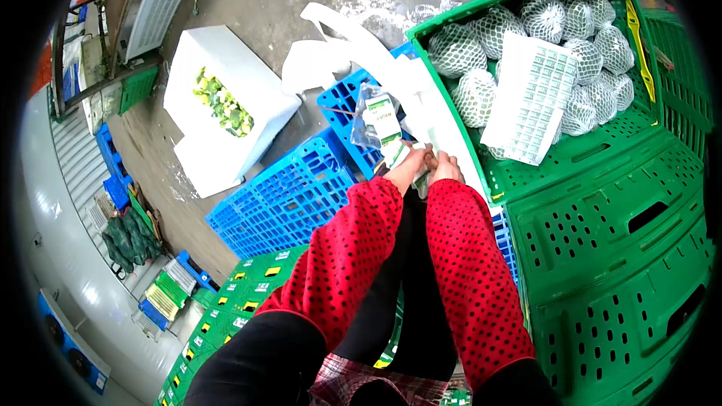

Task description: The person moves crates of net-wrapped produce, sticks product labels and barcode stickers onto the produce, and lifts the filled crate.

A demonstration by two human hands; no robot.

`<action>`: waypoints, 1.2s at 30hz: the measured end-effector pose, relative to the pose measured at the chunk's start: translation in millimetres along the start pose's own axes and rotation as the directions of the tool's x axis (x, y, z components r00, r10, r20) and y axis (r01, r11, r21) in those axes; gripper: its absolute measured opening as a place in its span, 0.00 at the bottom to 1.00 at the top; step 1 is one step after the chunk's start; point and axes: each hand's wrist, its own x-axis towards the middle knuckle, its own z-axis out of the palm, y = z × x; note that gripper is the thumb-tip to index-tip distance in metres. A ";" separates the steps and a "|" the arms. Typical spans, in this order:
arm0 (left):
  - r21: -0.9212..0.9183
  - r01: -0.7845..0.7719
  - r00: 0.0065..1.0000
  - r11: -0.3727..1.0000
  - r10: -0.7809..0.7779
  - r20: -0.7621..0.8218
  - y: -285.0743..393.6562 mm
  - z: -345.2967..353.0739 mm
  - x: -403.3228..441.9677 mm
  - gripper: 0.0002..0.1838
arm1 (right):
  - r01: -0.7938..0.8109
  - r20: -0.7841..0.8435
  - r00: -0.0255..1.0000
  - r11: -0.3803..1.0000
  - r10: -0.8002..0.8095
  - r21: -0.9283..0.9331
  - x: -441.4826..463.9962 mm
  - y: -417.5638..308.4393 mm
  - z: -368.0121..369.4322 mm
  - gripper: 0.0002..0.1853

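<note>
view is taken from the head camera. i read both hands at the center of the frame, in red sleeves with black dots.

1. left hand (408, 168): fingers curled, closed on one side of a small pale item (421, 180).
2. right hand (446, 168): fingers bent inward, closed on the other side of the same item. the fingertips of the two hands meet.
3. small pale item: located between the hands, mostly covered by the fingers. its visible long axis runs roughly up and down the frame; i cannot tell which end is the front.
4. label pack (382, 117): green and white, located just above the left hand, in clear plastic (363, 134). its long axis slants from upper left to lower right, with the lower end toward the left hand.
5. label sheet (535, 98): located at upper right, on top of white netted bundles (476, 98) in a green crate (519, 180). its long axis leans from upper right to lower left.
6. white foam box (259, 90): located at upper left, with green and yellow pieces (223, 103) inside.
7. blue crate (282, 195): located left of the hands.
</note>
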 end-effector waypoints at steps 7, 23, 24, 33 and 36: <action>-0.377 0.017 0.972 0.926 0.073 0.223 66.2 -28.4 -71.0 0.20 | 0.108 -0.200 0.980 0.818 0.009 0.565 -47.8 -25.1 -40.3 0.10; -0.646 -0.708 0.380 0.284 0.925 -0.009 327.2 -254.4 -603.5 0.72 | 0.815 -0.260 0.375 0.183 -0.890 0.550 -497.1 -167.3 -217.4 0.10; -0.485 -0.836 0.372 0.256 0.915 -0.158 342.9 -237.8 -649.3 0.61 | 0.855 -0.104 0.343 0.264 -0.934 0.446 -505.8 -169.1 -231.3 0.13; 0.678 -0.551 0.172 -0.487 0.729 0.663 338.8 -198.4 -681.3 0.29 | 0.786 -0.689 0.590 0.103 -0.420 0.610 -592.3 -151.6 -394.0 0.43; 0.606 -0.430 0.301 -0.669 0.527 0.795 296.4 -190.7 -661.0 0.37 | 0.584 -0.557 0.798 0.068 -0.232 0.809 -549.0 -143.6 -357.5 0.27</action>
